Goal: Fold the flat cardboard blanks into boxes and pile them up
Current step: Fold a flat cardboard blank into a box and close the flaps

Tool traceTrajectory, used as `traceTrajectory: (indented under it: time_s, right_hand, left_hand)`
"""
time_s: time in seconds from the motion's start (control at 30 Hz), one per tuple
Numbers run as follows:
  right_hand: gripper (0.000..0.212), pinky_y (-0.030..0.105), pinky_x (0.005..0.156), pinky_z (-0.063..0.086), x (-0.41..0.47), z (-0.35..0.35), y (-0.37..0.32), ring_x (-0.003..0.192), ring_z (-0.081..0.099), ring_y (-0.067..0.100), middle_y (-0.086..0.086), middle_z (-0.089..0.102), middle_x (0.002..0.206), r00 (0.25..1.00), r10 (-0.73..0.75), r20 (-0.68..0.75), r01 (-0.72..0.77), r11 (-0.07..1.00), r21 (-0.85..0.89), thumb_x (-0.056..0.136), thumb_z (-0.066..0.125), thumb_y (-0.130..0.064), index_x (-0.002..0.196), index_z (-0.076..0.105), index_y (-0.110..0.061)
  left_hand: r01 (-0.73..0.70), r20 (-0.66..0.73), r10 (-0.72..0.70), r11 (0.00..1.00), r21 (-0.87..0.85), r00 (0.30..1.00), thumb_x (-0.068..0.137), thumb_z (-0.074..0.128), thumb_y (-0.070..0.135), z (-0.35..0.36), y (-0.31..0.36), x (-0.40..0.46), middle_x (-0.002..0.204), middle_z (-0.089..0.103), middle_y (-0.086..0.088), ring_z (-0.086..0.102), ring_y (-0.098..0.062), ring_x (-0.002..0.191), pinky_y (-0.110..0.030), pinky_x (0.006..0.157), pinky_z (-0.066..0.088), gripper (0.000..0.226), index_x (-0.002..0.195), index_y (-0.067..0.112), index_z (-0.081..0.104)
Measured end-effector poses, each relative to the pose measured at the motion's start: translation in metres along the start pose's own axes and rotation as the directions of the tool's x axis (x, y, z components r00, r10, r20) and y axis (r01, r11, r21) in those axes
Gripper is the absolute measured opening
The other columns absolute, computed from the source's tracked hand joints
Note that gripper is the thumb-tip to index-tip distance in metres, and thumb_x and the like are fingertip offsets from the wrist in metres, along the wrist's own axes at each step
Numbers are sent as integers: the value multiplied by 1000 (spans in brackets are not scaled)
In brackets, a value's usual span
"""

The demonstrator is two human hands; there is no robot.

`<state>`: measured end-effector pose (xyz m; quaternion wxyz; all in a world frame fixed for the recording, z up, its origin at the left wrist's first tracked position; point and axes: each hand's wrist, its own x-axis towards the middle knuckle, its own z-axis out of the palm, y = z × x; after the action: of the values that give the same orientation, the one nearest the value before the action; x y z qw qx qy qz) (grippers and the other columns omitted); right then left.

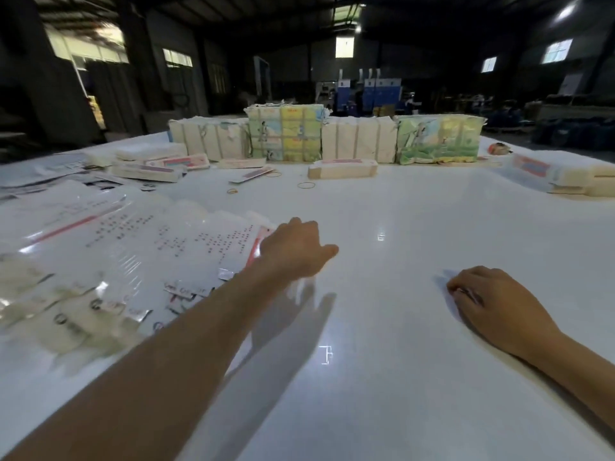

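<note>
Resting at lower right on the white table [382, 377], the right hand [492, 304] is curled, empty. Mid-frame, the left hand [296, 251] reaches with fingers spread, touching the printed flat blanks [159, 241]. Bundled stacks [286, 133] line the far edge.

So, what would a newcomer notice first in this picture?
First the left hand, stretched out to the edge of the glossy printed sheets fanned across the table's left side. Then the row of bundled stacks along the far edge. The right hand rests on the table.
</note>
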<state>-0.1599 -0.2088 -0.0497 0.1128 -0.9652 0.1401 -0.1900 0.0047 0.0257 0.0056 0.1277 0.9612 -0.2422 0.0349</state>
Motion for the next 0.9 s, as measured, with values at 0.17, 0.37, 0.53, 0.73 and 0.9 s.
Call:
traceTrajectory:
  time_s: [0.17,0.37,0.53,0.73,0.9]
  right_hand:
    - [17,39,85,46,-1,-1,0,107,57,27,2,65,107,1000,-5,18,5,1000,20,89,52,-13,85,66,-21]
    - [20,39,86,46,-4,-2,2,108,58,24,0,65,103,999,-13,40,13,1000,16,91,51,-15,77,59,-27]
    - [19,38,84,45,-7,-2,4,100,57,27,3,64,103,1000,10,-6,-10,1000,15,90,50,-11,89,69,-16]
    - [21,37,81,44,-9,-4,2,95,54,26,4,63,98,999,18,-26,-19,1000,-5,93,48,-14,91,69,-12]
    - [17,33,78,40,-8,-7,-1,101,51,27,5,61,103,999,44,13,-44,999,-30,92,47,-16,90,63,-13]
  left_hand:
    - [263,80,-306,904,337,949,75,49,77,-25,-63,15,91,56,-3,51,-23,88,-31,73,42,63,92,16,56]
    - [352,101,-396,888,297,913,62,67,73,-11,-69,18,87,55,-2,57,-22,88,-31,77,47,72,99,15,48]
    - [500,144,-493,866,-14,858,65,82,39,-15,-68,23,96,56,-10,58,-27,95,-35,86,50,65,107,6,45]
    - [249,128,-230,955,-162,965,95,45,6,-35,-27,24,121,57,-18,58,-34,103,-35,78,48,28,119,-4,56]
    - [43,303,73,932,-360,950,91,49,-1,-16,28,-7,99,62,6,65,-11,74,-19,45,48,40,124,19,61]
